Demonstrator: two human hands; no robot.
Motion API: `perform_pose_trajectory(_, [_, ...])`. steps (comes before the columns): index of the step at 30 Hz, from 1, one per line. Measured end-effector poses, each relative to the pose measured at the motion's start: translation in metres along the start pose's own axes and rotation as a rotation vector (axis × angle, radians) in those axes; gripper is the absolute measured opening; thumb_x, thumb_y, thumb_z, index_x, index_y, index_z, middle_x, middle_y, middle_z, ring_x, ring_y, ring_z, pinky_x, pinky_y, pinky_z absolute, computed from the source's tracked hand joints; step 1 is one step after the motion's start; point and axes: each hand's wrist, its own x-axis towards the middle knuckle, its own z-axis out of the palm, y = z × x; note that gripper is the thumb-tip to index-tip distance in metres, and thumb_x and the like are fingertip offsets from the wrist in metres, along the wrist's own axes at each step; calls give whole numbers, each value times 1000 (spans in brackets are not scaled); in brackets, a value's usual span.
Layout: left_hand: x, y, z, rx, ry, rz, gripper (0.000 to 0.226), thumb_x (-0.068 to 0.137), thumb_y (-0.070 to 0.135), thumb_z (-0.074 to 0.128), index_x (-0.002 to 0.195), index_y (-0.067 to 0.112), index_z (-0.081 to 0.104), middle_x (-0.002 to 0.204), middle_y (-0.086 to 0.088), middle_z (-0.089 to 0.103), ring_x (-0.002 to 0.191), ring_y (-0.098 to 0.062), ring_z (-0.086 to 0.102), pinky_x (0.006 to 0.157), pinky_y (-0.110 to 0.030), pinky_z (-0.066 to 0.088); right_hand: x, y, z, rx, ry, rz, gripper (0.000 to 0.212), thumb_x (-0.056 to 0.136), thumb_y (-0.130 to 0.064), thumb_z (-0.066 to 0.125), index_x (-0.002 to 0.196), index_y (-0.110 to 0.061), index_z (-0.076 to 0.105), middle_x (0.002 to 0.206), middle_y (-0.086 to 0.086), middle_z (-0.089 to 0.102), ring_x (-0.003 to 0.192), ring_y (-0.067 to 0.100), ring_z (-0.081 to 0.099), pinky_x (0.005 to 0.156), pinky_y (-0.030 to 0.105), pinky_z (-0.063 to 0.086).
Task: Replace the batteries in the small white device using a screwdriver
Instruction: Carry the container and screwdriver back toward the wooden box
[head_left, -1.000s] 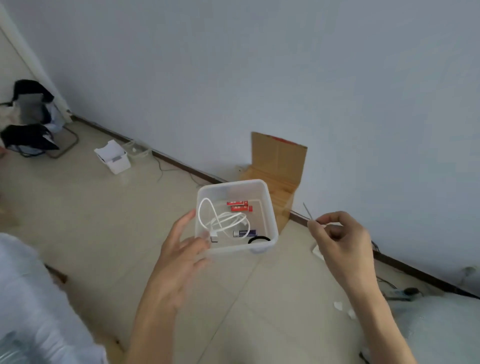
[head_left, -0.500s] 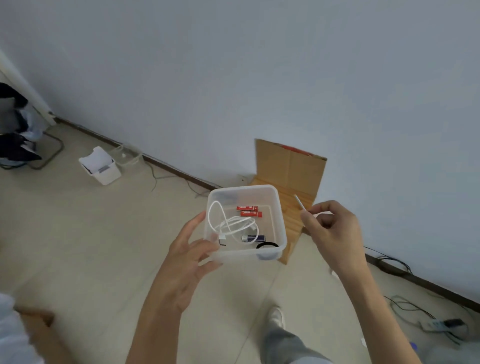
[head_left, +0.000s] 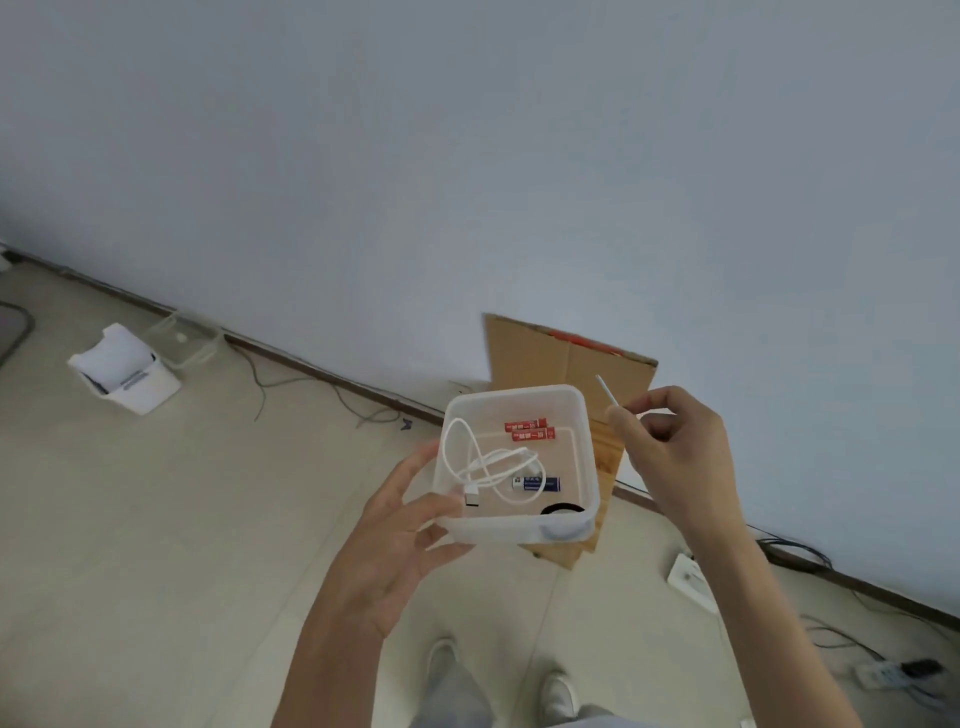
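Translucent plastic makes up the plastic tub (head_left: 511, 531) that the left hand (head_left: 400, 545) holds up over the floor (head_left: 208, 519). Its fingers (head_left: 439, 508) curl under the near left corner and the thumb lies along the left wall.

Two red batteries (head_left: 529, 430) lie side by side near the tub's far edge. A blue battery (head_left: 540, 484) lies closer to the near edge, and a loop of the white cable (head_left: 485, 465) crosses its left end. The cable's plug sits by the near left corner. A black ring (head_left: 562, 509) rests in the near right corner.

The right hand (head_left: 675, 452) is level with the tub's right edge, just beside it. Thumb and forefinger pinch a thin pale rod (head_left: 605, 392) that points up and away, with the other fingers curled in. I cannot tell whether this rod is the screwdriver.

A cardboard box (head_left: 571, 358) stands open against the wall (head_left: 467, 156), behind and below the tub. Far to the left, a white boxy thing (head_left: 124, 371) sits on the floor near the wall, with a clear container (head_left: 182, 340) just beside it. Whether that is the white device cannot be told. A power strip (head_left: 883, 673) lies near the floor's right edge. The person's shoes (head_left: 558, 691) show below the tub.
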Motion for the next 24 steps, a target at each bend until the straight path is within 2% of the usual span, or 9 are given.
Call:
perform_pose_trajectory(2, [27,13,-2,27,-38,-31,58,90,7,80,135,42,72,126,-16,77,119,-38,75,96,-49,62,18,-1,10,9,36,24,12,97,-23,76,91,-16,68,53,10,52,52,21,36,57,27,36])
perform_pose_trajectory(4, [55,27,-5,70,-87,-43,57,92,7,79,135,43,72,126,-17,78,119,-38,75,93,-44,59,35,-2,22,8,86,39,11,97,-22,75,91,-16,69,59,24,55,54,23,38,58,28,38])
perform_pose_trajectory(6, [86,41,-11,124,-127,-51,56,94,7,77,135,45,71,127,-15,78,120,-37,74,94,-42,56,51,-2,35,8,142,68,10,96,-22,75,91,-16,69,65,28,58,55,23,39,59,29,38])
perform_pose_trajectory(8, [117,57,-20,177,-167,-64,56,96,6,75,137,45,70,127,-11,79,120,-34,74,94,-40,55,62,1,49,13,204,107,10,97,-22,75,92,-16,68,60,23,57,53,22,40,58,30,39])
perform_pose_trajectory(12, [179,89,-40,240,-219,-71,58,97,0,72,139,39,67,124,-9,80,118,-34,74,93,-40,57,78,7,79,26,314,169,12,99,-22,74,93,-15,67,53,2,52,48,15,37,53,28,37])
perform_pose_trajectory(15, [229,101,-51,262,-234,-66,61,96,-4,71,142,35,65,123,-8,81,110,-27,78,88,-36,57,89,16,105,13,417,203,13,100,-21,73,93,-14,65,48,-7,47,42,8,34,45,17,33])
perform_pose_trajectory(17, [260,100,-56,261,-226,-52,64,95,-5,71,144,35,64,125,-11,79,108,-19,77,95,-36,55,94,24,122,-10,472,218,12,101,-23,72,94,-17,64,50,-4,46,44,9,33,47,20,33])
perform_pose_trajectory(20, [299,88,-57,268,-220,-35,70,93,-5,73,147,38,62,128,-12,78,119,-18,74,112,-41,50,104,44,145,-55,519,223,11,101,-25,72,96,-19,64,54,5,46,49,13,34,52,28,35])
perform_pose_trajectory(24, [345,62,-54,265,-236,-32,69,92,-9,72,146,33,62,128,-11,78,124,-21,73,106,-36,51,119,85,174,-119,551,241,11,101,-26,71,99,-19,63,60,17,55,49,13,36,50,24,33])
